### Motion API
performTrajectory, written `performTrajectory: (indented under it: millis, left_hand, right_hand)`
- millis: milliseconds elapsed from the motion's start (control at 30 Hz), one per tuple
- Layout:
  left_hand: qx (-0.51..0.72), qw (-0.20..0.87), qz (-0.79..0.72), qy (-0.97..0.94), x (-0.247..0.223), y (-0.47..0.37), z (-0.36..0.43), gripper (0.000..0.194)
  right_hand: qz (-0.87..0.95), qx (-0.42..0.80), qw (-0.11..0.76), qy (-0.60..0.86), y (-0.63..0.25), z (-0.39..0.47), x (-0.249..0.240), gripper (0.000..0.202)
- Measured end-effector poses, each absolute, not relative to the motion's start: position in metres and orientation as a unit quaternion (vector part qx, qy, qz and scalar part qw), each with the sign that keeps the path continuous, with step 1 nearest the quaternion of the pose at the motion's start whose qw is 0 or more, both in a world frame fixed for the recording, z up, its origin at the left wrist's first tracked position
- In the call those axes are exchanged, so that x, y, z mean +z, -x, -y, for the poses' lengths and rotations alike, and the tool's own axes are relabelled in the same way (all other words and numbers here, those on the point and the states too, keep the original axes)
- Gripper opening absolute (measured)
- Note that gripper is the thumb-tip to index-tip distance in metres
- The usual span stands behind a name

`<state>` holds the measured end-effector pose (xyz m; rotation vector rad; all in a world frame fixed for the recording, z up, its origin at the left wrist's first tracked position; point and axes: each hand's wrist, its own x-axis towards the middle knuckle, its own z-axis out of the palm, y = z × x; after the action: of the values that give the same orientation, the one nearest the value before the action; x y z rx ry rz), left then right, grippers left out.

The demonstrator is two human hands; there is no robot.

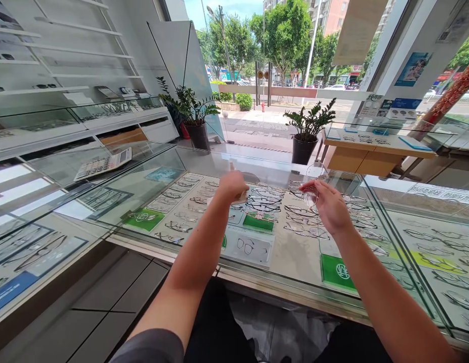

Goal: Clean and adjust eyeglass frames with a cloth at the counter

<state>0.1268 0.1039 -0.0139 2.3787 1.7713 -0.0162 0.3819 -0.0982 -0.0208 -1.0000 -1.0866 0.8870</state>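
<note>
Over the middle of a glass display case (294, 252), my left hand (233, 185) is closed round a pale cloth (241, 198) whose edge shows below the fingers. To its right, my right hand (330, 202) pinches a pair of thin-rimmed glasses (312, 200), held up above the case top. The clear lenses are hard to tell from the glass behind. Under the glass lie rows of eyeglass frames (263, 206) and green cards (148, 220).
A calculator (104, 164) rests on the glass at the left. Potted plants (198, 136) stand beyond the case, near glass doors. At the right back is a wooden table (362, 158) with more glasses. Shelves line the left wall.
</note>
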Motion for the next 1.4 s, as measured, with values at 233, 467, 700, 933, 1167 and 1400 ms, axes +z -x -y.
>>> performTrajectory:
  millis: [233,467,700,933,1167,1400]
  left_hand:
    - [0.027,0.053,-0.572,-0.818,0.035,-0.106,-0.08,0.016]
    - [0.057,0.084,-0.492,-0.865,0.116,-0.079,-0.047,0.016]
    - [0.092,0.204,-0.432,-0.873,0.162,-0.066,0.005,0.017]
    - [0.123,0.316,-0.364,-0.868,0.16,-0.066,0.054,0.021]
    - [0.134,0.368,-0.299,-0.87,0.15,-0.072,0.083,0.015]
    - [0.141,0.383,-0.279,-0.869,0.147,-0.075,0.104,0.015]
  right_hand:
    - [0.468,0.395,0.656,0.442,-0.382,0.094,-0.023,0.028]
    - [0.477,0.407,0.647,0.434,-0.375,0.094,-0.025,0.028]
    - [0.515,0.417,0.608,0.437,-0.369,0.097,-0.021,0.03]
    - [0.53,0.427,0.603,0.416,-0.343,0.121,-0.004,0.029]
    - [0.528,0.415,0.606,0.426,-0.324,0.17,-0.001,0.03]
    - [0.533,0.42,0.59,0.438,-0.315,0.202,0.0,0.033]
